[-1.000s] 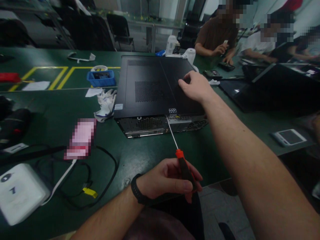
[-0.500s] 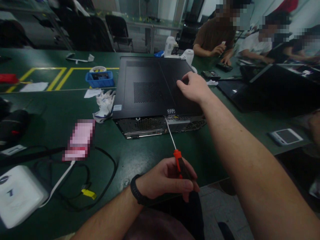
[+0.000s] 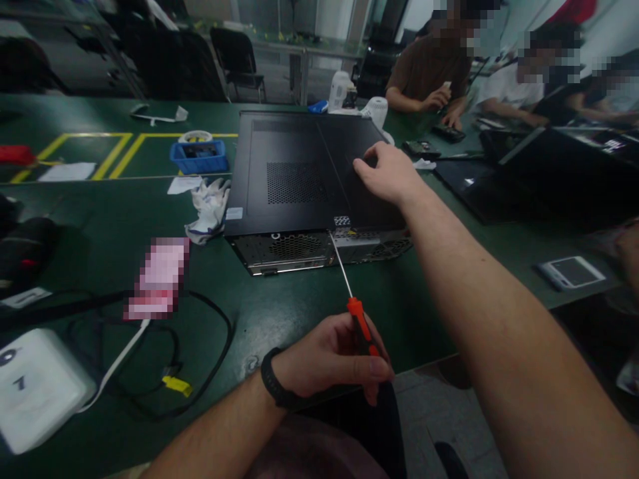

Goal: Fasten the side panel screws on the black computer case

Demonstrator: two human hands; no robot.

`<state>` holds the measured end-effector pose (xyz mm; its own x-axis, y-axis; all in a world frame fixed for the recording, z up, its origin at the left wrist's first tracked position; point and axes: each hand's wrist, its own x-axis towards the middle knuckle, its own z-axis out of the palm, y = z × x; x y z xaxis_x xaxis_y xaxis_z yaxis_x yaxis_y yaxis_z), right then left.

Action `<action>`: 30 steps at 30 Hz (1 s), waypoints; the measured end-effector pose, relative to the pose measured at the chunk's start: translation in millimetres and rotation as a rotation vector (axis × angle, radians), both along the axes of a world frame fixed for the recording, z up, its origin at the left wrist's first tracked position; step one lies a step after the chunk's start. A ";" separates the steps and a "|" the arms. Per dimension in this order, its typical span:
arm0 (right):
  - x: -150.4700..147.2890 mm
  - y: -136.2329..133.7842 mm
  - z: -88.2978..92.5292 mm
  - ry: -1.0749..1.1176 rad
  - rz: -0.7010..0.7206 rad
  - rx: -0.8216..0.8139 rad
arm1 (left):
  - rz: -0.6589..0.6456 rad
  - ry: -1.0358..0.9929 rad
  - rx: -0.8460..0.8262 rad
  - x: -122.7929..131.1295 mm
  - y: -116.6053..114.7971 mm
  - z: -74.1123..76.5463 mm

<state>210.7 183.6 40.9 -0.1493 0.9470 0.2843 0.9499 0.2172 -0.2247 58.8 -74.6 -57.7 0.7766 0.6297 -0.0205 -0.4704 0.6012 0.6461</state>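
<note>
A black computer case (image 3: pixel 297 143) lies on its side on the green table, its rear panel facing me. My left hand (image 3: pixel 332 362), with a dark band at the wrist, is closed around the handle of a red-and-black screwdriver (image 3: pixel 355 309). The thin shaft points up and away, and its tip meets the rear panel near the middle of its top edge. Whether it sits in a screw is too small to tell. On the right part of the case's top rests my right hand (image 3: pixel 387 171), open, thumb apart from the bent fingers.
Left of the case lie white gloves (image 3: pixel 208 209) and a blue bin (image 3: pixel 200 158) with small parts. Cables, a blurred pink item (image 3: pixel 162 276) and a white box (image 3: pixel 42 392) are nearer left. A framed device (image 3: pixel 570 273) lies right. Other people work at the back right.
The screwdriver's handle has turned a little in my left hand, and the thumb has shifted slightly to the right along it. My right hand and the case stay in place.
</note>
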 end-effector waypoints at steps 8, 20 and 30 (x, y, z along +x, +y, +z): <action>1.6 1.2 -1.5 -0.009 0.008 0.020 | -0.010 -0.041 -0.037 0.5 -0.2 1.7; 1.8 3.1 -2.6 0.003 0.004 -0.003 | 0.007 -0.015 0.004 0.9 -0.4 -0.3; 1.7 1.6 -1.5 0.012 0.009 0.011 | -0.016 0.004 -0.034 -1.1 -0.8 4.3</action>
